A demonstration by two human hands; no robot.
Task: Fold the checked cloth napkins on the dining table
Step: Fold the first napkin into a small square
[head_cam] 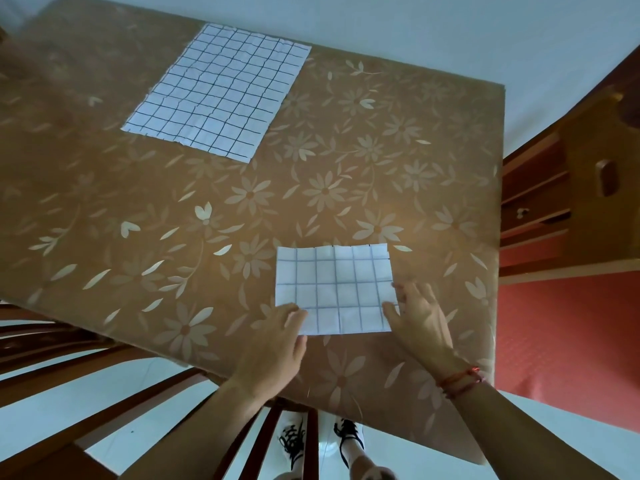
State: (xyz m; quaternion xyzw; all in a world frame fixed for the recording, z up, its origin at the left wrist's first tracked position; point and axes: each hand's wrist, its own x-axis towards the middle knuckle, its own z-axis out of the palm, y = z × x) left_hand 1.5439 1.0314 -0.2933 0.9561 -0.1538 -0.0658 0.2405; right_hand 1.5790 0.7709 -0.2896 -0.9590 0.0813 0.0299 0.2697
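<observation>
Already the near napkin [334, 285] is folded, pressed by the wide left grip [273, 341] and right grip [420, 317]; the far napkin [218, 91] is left unfolded.

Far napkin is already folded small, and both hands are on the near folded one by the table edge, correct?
No. The head view shows the far napkin spread open flat, not folded. The left hand and right hand do touch the near napkin, which is folded.
</observation>
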